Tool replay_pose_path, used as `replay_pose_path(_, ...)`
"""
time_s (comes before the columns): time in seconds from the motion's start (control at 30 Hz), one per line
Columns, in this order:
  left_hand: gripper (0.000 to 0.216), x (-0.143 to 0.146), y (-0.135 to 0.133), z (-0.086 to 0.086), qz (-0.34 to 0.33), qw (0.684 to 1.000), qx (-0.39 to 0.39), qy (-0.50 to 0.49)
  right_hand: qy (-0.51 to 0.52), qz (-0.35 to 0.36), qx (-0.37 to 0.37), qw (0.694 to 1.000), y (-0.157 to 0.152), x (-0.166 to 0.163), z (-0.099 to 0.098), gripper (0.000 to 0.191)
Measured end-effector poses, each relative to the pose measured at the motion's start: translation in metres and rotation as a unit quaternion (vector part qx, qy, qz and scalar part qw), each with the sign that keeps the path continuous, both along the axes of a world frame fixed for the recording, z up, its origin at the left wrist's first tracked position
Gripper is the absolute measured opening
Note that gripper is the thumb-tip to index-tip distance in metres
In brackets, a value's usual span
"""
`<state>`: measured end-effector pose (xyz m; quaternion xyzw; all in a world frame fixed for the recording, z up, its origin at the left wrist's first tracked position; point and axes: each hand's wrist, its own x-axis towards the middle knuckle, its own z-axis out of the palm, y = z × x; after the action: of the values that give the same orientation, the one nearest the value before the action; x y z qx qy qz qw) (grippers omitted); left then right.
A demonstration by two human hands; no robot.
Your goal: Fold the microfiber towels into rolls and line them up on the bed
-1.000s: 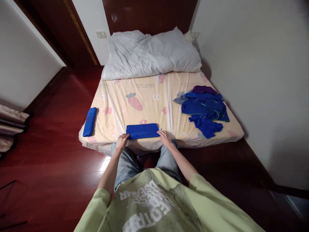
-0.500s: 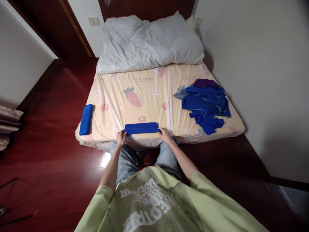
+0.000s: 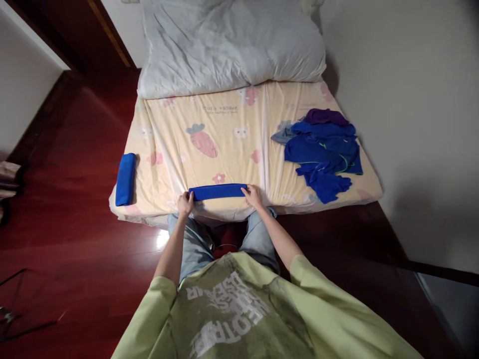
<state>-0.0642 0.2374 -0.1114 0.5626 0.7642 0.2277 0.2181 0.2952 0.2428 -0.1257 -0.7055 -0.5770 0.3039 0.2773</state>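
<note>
A blue towel (image 3: 218, 191) lies folded into a narrow strip at the near edge of the bed (image 3: 232, 149). My left hand (image 3: 185, 204) grips its left end with the fingers curled. My right hand (image 3: 253, 196) holds the right end, fingers closed on the cloth. A second blue towel (image 3: 125, 178), folded into a long bundle, lies at the bed's left corner.
A heap of loose blue cloths (image 3: 324, 160) with a purple one (image 3: 325, 117) on top sits on the bed's right side by the wall. A white duvet (image 3: 232, 45) covers the head of the bed. Dark red wooden floor (image 3: 67, 239) runs along the left.
The towel between my hands has been folded from a wider rectangle into a narrow strip. The camera has tilted down, so the bed sits higher in view.
</note>
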Motion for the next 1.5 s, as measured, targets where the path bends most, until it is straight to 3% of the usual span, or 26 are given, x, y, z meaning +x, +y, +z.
replay_pose_path(0.2, 0.043, 0.003, 0.004, 0.002, 0.016, 1.0, -0.009, 0.001, 0.056, -0.02, -0.056, 0.997, 0.005, -0.004, 0.006, 0.042)
replay_pose_path(0.4, 0.036, 0.006, 0.012, 0.002, 0.063, 0.998, -0.022, -0.017, -0.016, -0.035, -0.028, 0.999, 0.017, -0.005, 0.009, 0.03)
replay_pose_path(0.5, 0.03, 0.006, 0.012, 0.002, 0.068, 0.997, 0.028, 0.003, -0.071, -0.037, -0.009, 0.997, 0.017, -0.009, 0.013, 0.029)
replay_pose_path(0.57, 0.024, 0.004, 0.01, 0.002, 0.03, 0.995, 0.091, 0.037, -0.124, -0.015, 0.027, 0.992, 0.014, -0.012, 0.017, 0.027)
replay_pose_path(0.63, 0.02, 0.0, 0.008, 0.002, -0.059, 0.987, 0.138, 0.052, -0.173, 0.051, 0.077, 0.981, 0.01, -0.014, 0.02, 0.022)
replay_pose_path(0.73, 0.029, -0.007, 0.005, 0.002, -0.212, 0.966, 0.143, 0.034, -0.202, 0.175, 0.124, 0.955, 0.004, -0.014, 0.02, 0.03)
replay_pose_path(0.8, 0.034, -0.009, 0.004, 0.004, -0.255, 0.958, 0.127, 0.023, -0.201, 0.205, 0.139, 0.948, 0.0, -0.013, 0.018, 0.036)
replay_pose_path(1.13, 0.047, -0.004, 0.01, 0.016, -0.307, 0.946, 0.066, 0.078, -0.254, 0.259, 0.132, 0.922, 0.0, -0.002, 0.02, 0.048)
replay_pose_path(1.33, 0.036, 0.0, 0.021, 0.032, -0.338, 0.929, 0.059, 0.141, -0.338, 0.311, 0.108, 0.882, 0.017, -0.003, 0.034, 0.043)
replay_pose_path(1.5, 0.033, -0.011, 0.006, 0.036, -0.356, 0.913, 0.092, 0.178, -0.404, 0.347, 0.125, 0.837, 0.03, -0.005, 0.055, 0.034)
